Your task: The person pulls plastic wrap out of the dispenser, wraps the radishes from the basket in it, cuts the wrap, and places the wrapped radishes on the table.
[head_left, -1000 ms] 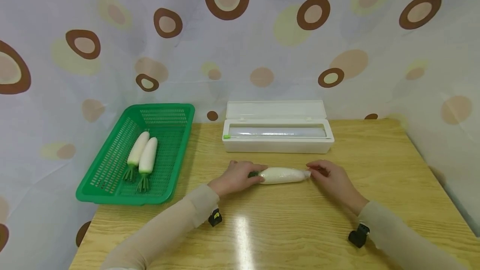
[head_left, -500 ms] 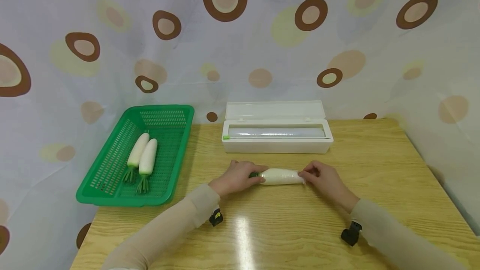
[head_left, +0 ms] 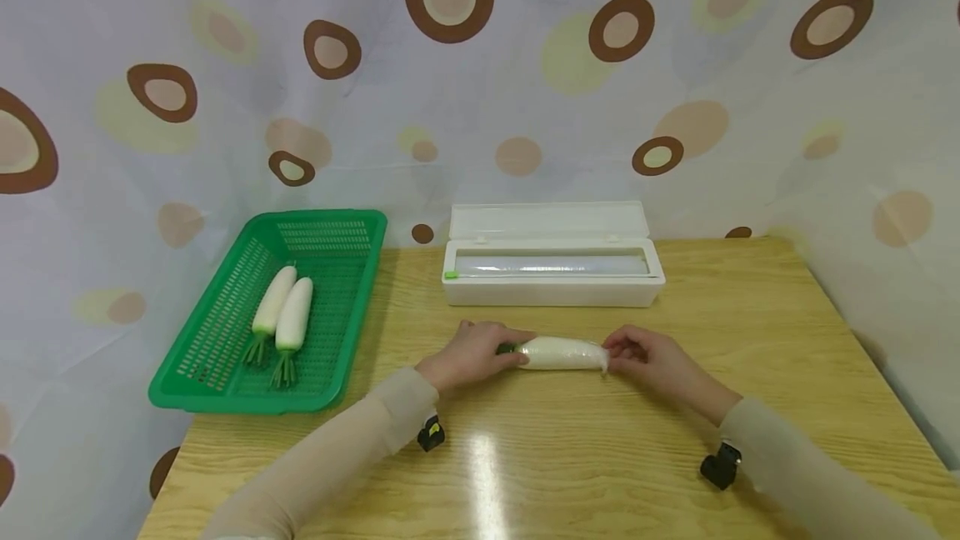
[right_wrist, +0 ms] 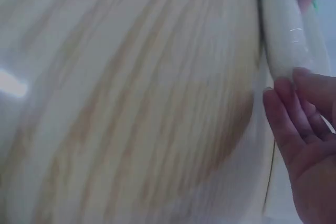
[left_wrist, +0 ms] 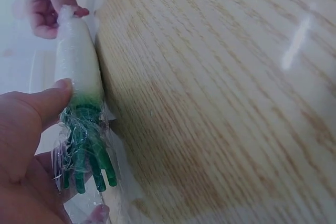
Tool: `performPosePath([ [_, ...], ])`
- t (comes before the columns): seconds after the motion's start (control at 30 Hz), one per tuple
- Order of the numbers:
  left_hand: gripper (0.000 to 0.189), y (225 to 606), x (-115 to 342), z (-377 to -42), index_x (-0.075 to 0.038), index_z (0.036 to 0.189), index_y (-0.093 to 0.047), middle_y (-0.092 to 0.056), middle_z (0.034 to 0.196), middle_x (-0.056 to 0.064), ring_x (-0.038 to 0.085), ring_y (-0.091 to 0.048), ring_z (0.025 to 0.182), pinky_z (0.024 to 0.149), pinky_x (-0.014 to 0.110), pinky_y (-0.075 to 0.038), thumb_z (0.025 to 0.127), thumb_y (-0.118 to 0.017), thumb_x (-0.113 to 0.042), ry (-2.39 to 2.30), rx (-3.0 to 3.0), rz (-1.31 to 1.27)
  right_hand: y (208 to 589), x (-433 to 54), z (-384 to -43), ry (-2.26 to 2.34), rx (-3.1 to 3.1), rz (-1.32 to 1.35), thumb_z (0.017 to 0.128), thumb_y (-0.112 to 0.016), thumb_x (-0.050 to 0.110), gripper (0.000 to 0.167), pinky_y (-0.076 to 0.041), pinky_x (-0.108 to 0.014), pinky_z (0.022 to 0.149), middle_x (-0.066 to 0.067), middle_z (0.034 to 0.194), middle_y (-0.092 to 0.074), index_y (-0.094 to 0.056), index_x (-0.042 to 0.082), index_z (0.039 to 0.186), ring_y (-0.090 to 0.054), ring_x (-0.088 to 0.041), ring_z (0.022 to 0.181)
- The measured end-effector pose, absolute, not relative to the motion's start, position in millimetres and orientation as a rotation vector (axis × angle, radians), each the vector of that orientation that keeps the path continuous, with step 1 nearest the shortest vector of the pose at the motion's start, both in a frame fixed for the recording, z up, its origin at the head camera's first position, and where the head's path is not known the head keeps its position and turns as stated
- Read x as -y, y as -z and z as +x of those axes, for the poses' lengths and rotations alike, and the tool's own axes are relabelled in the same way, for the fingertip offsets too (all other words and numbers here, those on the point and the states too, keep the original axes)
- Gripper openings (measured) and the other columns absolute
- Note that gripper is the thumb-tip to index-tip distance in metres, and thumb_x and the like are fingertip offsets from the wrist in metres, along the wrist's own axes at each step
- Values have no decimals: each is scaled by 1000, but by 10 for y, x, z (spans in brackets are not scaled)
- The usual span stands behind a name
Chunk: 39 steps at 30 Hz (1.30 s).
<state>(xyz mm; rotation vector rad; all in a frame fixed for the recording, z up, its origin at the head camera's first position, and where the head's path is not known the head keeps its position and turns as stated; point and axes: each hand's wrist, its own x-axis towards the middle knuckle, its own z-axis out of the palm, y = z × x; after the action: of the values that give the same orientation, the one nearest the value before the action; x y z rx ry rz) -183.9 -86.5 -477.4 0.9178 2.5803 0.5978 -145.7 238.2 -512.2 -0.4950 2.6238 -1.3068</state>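
A white daikon radish [head_left: 564,353] with green leaf stubs lies sideways on the table, wrapped in clear plastic film. My left hand [head_left: 474,353] grips its leafy end, thumb on the near side. In the left wrist view, crinkled film covers the green stubs [left_wrist: 86,153], and a small twisted tuft of film [left_wrist: 67,12] sticks out at the far tip. My right hand [head_left: 660,361] is at that tip, thumb and finger pinching the film's end. The right wrist view shows its thumb [right_wrist: 310,80] against the tapered end, the other fingers partly bent.
A green basket [head_left: 360,307] at the left holds two unwrapped daikon radishes [head_left: 295,313]. Behind the wrapped one stands a white film dispenser box [head_left: 555,293], lid raised, with a film roll [head_left: 551,264] inside. A spotted curtain [head_left: 517,82] hangs behind the wooden table [head_left: 750,307].
My right hand moved left over the radish's tip, then back a little to the right. A tuft of film now hangs at the tip. The left hand stayed in place.
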Motion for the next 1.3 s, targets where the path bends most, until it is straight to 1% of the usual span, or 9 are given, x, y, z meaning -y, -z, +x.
performPosePath([
  [0.23,47,4788,851,-1844,-25,149,-59,-69,136,1,22,-63,124,100,52,-38,104,-64,-39,-617,-2581,913,5112,-2323,-1478,1322,-2660,-402,97,-75,13,8,-54,-23,73,0,94,-71,-72,9,103,-62,-7,83],
  [0.53,48,4781,848,-1841,-26,149,-59,-68,138,1,23,-62,126,100,51,-37,103,-65,-39,-634,-2575,906,5093,-2321,-1488,1317,-2554,-413,99,-74,15,11,-53,-24,72,-2,95,-68,-68,6,104,-61,-10,82],
  [0.8,48,4801,828,-1841,-26,149,-60,-69,137,1,22,-63,126,101,54,-38,104,-64,-40,-623,-2582,933,5072,-2265,-1490,1258,-2641,-399,97,-76,21,17,-46,-24,64,1,82,-62,-64,10,98,-54,-11,73],
  [0.87,48,4813,826,-1847,-26,149,-59,-69,137,0,22,-63,126,102,55,-38,104,-64,-41,-619,-2583,937,5069,-2249,-1489,1240,-2671,-452,97,-76,21,18,-45,-24,63,2,81,-59,-64,9,104,-52,-9,72],
  [0.93,48,4825,826,-1853,-26,149,-59,-69,136,0,22,-63,125,102,56,-38,104,-64,-41,-614,-2585,935,5072,-2245,-1484,1198,-2729,-557,97,-76,20,19,-45,-23,65,5,84,-59,-67,9,109,-51,-6,73],
  [1.03,49,4837,825,-1868,-26,150,-58,-69,137,0,23,-64,124,103,57,-38,104,-62,-42,-613,-2577,920,5091,-2250,-1474,1084,-2846,-846,96,-76,10,24,-49,-24,68,6,92,-61,-73,4,119,-52,-4,78],
  [1.13,49,4844,825,-1882,-26,151,-57,-68,138,1,24,-64,123,101,57,-39,105,-61,-43,-617,-2571,908,5097,-2257,-1466,971,-2954,-1046,92,-77,4,25,-52,-26,70,3,100,-62,-79,3,117,-54,-5,82],
  [1.2,50,4844,828,-1887,-26,151,-57,-68,139,1,24,-64,124,101,57,-39,105,-61,-43,-619,-2567,909,5093,-2262,-1465,980,-2949,-1029,91,-78,4,26,-53,-27,71,0,103,-63,-80,5,117,-57,-7,86],
  [1.3,50,4849,839,-1884,-25,151,-57,-66,142,0,25,-62,129,104,60,-38,104,-62,-42,-635,-2561,909,5090,-2268,-1482,1071,-2846,-847,94,-78,12,26,-54,-29,76,-2,109,-69,-79,8,120,-61,-10,90],
])
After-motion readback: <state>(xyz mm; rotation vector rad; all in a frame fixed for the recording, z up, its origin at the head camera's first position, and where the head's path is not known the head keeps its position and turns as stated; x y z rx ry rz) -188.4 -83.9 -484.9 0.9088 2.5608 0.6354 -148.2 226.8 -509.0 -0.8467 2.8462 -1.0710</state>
